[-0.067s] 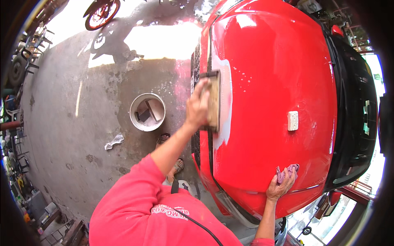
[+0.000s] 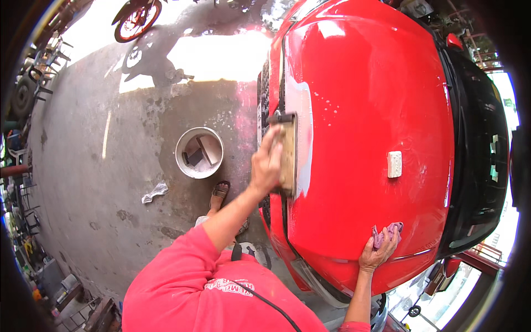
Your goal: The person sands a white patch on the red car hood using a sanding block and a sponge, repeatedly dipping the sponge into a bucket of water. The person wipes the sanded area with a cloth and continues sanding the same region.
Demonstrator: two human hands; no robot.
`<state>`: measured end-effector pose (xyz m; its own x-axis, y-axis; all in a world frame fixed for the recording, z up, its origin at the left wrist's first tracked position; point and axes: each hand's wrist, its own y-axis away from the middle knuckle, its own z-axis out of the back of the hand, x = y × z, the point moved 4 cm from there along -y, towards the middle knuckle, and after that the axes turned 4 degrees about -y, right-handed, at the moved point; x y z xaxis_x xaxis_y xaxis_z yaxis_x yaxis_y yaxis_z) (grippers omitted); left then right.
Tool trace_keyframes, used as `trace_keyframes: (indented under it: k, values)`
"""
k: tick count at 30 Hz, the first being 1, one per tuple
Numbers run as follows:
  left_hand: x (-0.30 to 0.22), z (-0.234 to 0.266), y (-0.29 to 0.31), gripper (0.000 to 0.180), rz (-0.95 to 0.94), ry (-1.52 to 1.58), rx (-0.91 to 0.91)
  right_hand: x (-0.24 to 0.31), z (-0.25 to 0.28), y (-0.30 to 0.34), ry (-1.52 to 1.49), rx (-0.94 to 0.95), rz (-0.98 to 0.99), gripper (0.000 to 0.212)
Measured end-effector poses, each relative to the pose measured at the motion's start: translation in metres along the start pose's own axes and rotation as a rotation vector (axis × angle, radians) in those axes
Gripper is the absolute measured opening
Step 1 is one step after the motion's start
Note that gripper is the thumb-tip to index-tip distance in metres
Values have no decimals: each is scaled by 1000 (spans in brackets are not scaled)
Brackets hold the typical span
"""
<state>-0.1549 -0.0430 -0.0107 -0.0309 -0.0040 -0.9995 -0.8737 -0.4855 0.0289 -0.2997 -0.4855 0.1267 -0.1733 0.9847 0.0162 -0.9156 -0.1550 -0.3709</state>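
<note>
My left hand [image 2: 266, 167] is closed round a long sanding block [image 2: 288, 157]. The block lies along the front edge of the red car hood [image 2: 365, 99], over a pale grey patch [image 2: 304, 133] of bare filler or primer. Slight blur softens the fingers. My right hand [image 2: 377, 255] rests on the near side of the hood, its fingers over a crumpled purple cloth [image 2: 389, 234]. Farther up the hood, apart from both hands, sits a small white block [image 2: 394, 164]. Several pale droplets dot the paint beyond the grey patch.
On the concrete floor to the left stands a white bucket [image 2: 199, 176] with water and flat pieces inside. Crumpled clear plastic [image 2: 155, 192] lies near it. A motorcycle wheel [image 2: 138, 21] shows at the far left. The dark windshield [image 2: 475, 166] bounds the hood on the right.
My left hand has slid the sanding block toward me along the hood's front edge. More of my sandalled foot shows. My right hand and the cloth stay in place.
</note>
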Motion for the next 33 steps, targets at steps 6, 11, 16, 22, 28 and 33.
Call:
trace_keyframes:
  k: [6,11,16,22,28,33]
  values:
    - [10,-14,-68,48,-10,42,19,5,4,0,16,29,-31,51]
    - [-25,-5,-265,43,58,-15,-119,7,-20,-17,-52,-14,10,52]
    - [-2,-10,-88,45,-105,-34,-65,4,-6,-8,-11,-5,-1,52]
    - [-8,13,142,51,-3,106,168,2,-2,-2,-4,-31,17,50]
    - [2,11,-89,45,52,-83,-58,4,-18,-13,-78,-93,71,50]
    - [0,1,47,45,-135,-51,-20,1,-8,-1,-50,-115,56,53]
